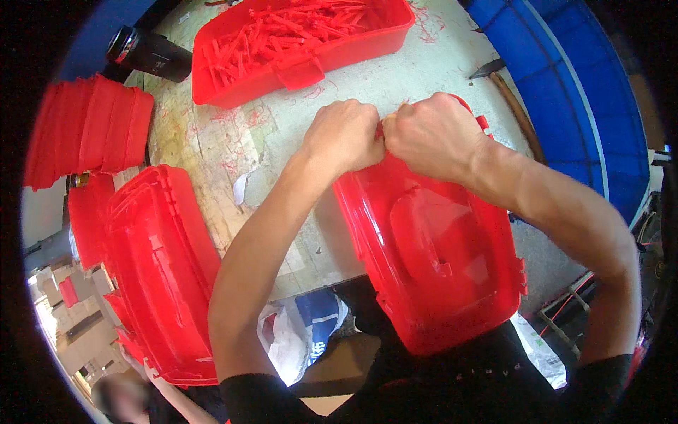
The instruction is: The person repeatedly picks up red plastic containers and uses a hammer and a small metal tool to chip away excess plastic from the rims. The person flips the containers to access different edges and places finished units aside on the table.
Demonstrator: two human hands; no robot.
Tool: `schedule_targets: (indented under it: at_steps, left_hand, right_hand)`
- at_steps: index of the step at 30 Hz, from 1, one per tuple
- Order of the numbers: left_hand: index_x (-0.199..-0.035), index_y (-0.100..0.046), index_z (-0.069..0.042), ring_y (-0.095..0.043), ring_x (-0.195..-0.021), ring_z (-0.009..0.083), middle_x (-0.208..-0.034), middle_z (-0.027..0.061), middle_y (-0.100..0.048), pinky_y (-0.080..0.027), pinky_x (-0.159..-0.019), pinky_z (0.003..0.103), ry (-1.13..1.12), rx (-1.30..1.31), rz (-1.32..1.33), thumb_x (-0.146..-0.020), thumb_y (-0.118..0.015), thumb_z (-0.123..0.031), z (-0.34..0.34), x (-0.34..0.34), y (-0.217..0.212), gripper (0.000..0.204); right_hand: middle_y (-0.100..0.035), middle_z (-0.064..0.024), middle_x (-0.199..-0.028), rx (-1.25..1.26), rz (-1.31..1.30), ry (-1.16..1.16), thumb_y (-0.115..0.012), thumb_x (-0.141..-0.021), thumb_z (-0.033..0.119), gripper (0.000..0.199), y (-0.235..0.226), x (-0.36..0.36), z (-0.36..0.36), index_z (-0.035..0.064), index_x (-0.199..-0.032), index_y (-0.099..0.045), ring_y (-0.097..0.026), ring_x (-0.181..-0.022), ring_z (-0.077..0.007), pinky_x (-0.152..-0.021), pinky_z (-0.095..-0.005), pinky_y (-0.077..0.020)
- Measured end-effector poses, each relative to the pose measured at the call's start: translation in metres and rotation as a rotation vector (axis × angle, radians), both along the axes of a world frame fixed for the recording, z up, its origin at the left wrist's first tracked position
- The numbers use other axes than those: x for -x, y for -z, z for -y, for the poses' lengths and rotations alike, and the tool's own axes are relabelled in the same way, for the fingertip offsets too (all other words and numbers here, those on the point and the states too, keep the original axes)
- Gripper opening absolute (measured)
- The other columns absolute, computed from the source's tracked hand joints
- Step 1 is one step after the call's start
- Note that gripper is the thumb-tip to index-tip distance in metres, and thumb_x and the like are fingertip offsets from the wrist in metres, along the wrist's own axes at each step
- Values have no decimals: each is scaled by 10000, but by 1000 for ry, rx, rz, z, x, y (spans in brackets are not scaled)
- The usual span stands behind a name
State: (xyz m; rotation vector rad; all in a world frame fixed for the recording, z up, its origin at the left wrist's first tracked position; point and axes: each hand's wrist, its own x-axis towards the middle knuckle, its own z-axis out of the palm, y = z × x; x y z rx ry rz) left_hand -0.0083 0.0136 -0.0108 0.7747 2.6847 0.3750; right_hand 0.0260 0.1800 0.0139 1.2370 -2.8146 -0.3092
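A glossy red plastic lid (452, 297) with an oval recess lies tilted toward me, its near end close to my body. My left hand (347, 134) is closed in a fist at the lid's far edge. Right beside it, my right hand (439, 138) is also closed on that edge, thumbs side by side. Whatever finer part the fingers pinch is hidden behind the knuckles. Beyond my hands stands a red box (360, 53) holding many loose red plastic strips (282, 32).
Red lids or trays (169, 283) and stacked red parts (92, 127) stand at left. A black tumbler (152, 55) lies far left. Blue curved panels (558, 78) rise at right, near a wooden-handled tool (519, 116). A person's arm (180, 399) shows at lower left. Red scraps litter the worktable (212, 141).
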Motion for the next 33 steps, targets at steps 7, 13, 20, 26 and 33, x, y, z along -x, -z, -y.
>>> schedule_targets:
  at_steps: [7, 13, 20, 26, 33]
  left_hand:
    - [-746, -716, 33, -683, -798, 438, -790, 283, -672, -554, -743, 502, 40, 22, -18, -709, -668, -168, 1, 5, -2, 210]
    - [-740, -711, 30, -673, -773, 440, -780, 281, -663, -548, -720, 505, 50, -23, -59, -710, -667, -175, 6, 8, 4, 212]
    - [-739, -711, 22, -674, -759, 430, -780, 272, -669, -548, -704, 497, 49, -32, -38, -702, -654, -155, 9, 9, 8, 190]
    - [-752, -714, 32, -673, -764, 434, -772, 286, -660, -544, -710, 501, 14, -4, -37, -700, -673, -188, 8, 13, 6, 230]
    - [-767, -727, 8, -692, -802, 409, -825, 255, -692, -563, -728, 484, 27, -1, -26, -655, -643, -130, 9, 11, 2, 197]
  right_hand:
    - [-726, -145, -765, 404, 144, 480, -658, -834, 226, 179, 29, -18, 3, 53, -835, -707, -727, -668, -271, -577, -409, -564]
    - [-730, -141, -774, 173, 41, 273, -659, -830, 184, 143, 20, -7, 7, 60, -809, -727, -730, -688, -275, -591, -398, -576]
    - [-740, -111, -778, 53, -98, 27, -653, -830, 163, 121, 6, 3, 7, 102, -779, -744, -739, -718, -239, -613, -372, -584]
    - [-719, -138, -726, 320, 76, 407, -656, -807, 185, 140, 30, 0, 9, 68, -837, -727, -717, -642, -287, -557, -395, -560]
    - [-739, -106, -765, 47, 49, 217, -654, -817, 152, 113, 9, 5, 17, 95, -783, -745, -733, -682, -266, -600, -388, -580]
